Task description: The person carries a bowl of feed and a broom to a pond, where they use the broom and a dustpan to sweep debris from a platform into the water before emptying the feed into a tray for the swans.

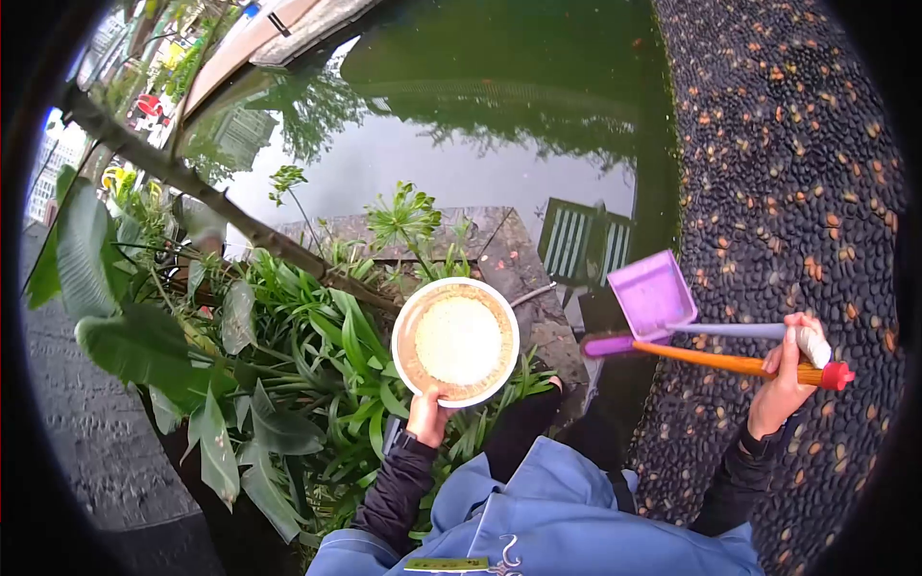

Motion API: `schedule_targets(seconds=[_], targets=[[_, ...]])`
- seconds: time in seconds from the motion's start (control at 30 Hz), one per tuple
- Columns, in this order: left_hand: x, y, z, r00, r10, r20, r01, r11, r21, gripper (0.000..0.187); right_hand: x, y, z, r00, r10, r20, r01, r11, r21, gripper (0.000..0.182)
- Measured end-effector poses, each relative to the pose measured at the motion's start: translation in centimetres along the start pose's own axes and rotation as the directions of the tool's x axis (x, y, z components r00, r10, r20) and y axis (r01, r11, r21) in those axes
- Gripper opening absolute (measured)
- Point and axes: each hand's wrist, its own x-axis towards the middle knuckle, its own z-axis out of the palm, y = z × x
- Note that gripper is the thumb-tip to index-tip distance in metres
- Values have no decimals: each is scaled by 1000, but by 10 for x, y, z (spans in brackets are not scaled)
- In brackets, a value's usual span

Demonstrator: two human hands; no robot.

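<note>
My left hand (428,419) is closed on the near rim of a round white tub (400,324), thumb over the edge. Its inside is brown around a pale, overexposed middle. Out to the right, my right hand (783,389) grips two long handles together. One, pale lavender, runs to a purple dustpan (656,293); a white wrapping covers its end by my fingers. The other belongs to a brush (715,362) with an orange handle, a red end cap and a dark purple head just below the pan. Both tools reach out over the water's edge.
Green pond water (538,86) lies ahead, bordered on the right by a pebbled path (768,163). Leafy plants (288,326) crowd my left side, crossed by a slanting bare branch (240,221). A stone ledge (504,245) and a slatted grate (584,242) are at the water.
</note>
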Motion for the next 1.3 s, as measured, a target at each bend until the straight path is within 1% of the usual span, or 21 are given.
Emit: schedule_targets(seconds=[0.07, 0.13, 0.2, 0.27, 0.37, 0.4, 0.47, 0.5, 0.53, 0.6, 0.63, 0.73, 0.8, 0.9, 0.93, 0.97, 1.03, 1.1, 1.13, 1.2, 1.3], targets=[[40, 13, 13, 999, 15, -30, -15, 1000, -7, 39, 15, 20, 47, 1000, -18, 5, 18, 1000, 15, 19], [76, 26, 24, 999, -42, 12, 42, 999, -3, 39, 30, 38, 89, 998, -12, 63, 10, 999, 31, 20], [102, 40, 46, 994, -105, -10, 105, 992, -64, 38, 40, 55, 132, 989, -89, 117, 86, 996, 28, 21], [123, 62, 74, 992, -123, 13, 124, 988, -93, 37, 51, 68, 175, 983, -80, 163, 70, 995, 64, 22], [171, 80, 102, 993, -115, 22, 117, 987, -107, 36, 61, 90, 236, 953, -146, 264, 132, 989, 73, 26], [189, 88, 113, 994, -108, 19, 109, 987, -119, 35, 66, 99, 256, 952, -144, 269, 126, 989, 83, 26], [226, 110, 134, 987, -148, 63, 157, 970, -183, 35, 78, 118, 298, 943, -163, 290, 154, 987, 54, 27], [250, 115, 141, 991, -127, 35, 131, 972, -194, 34, 85, 127, 321, 936, -170, 308, 164, 985, 44, 28], [273, 122, 149, 994, -108, 0, 106, 973, -206, 34, 90, 138, 345, 941, -148, 303, 138, 989, 57, 28], [316, 150, 165, 998, -57, 33, 64, 957, -281, 34, 106, 162, 392, 927, -119, 356, 121, 992, 16, 30], [340, 165, 172, 998, -59, 24, 64, 943, -328, 34, 114, 173, 416, 923, -94, 374, 99, 995, 6, 30], [405, 204, 178, 993, -113, -45, 91, 936, -339, 37, 142, 190, 493, 903, -33, 429, 68, 995, -67, 31], [430, 233, 181, 990, -128, -66, 93, 916, -390, 37, 160, 191, 535, 892, 7, 452, 45, 993, -106, 31], [461, 279, 179, 986, -138, -99, 77, 882, -465, 40, 179, 190, 600, 843, 13, 538, 63, 991, -122, 31], [470, 293, 176, 985, -131, -110, 62, 874, -482, 43, 183, 188, 621, 827, 4, 562, 73, 991, -115, 31], [477, 306, 176, 981, -98, -167, 0, 863, -505, 42, 186, 184, 642, 819, 21, 574, 66, 989, -130, 30], [484, 343, 170, 978, -87, -187, -27, 843, -536, 41, 188, 175, 680, 802, 32, 597, 64, 988, -138, 29], [495, 376, 154, 975, -77, -209, -57, 820, -569, 39, 189, 162, 717, 771, 20, 637, 86, 987, -135, 29], [501, 391, 142, 975, -34, -218, -95, 826, -555, 39, 188, 154, 735, 760, 27, 650, 94, 984, -151, 29], [506, 416, 117, 972, 15, -233, -146, 819, -555, 38, 185, 137, 774, 720, -10, 694, 142, 981, -132, 29], [513, 454, 77, 954, 85, -286, -247, 765, -595, 39, 176, 107, 831, 705, -99, 703, 187, 981, -49, 25]])
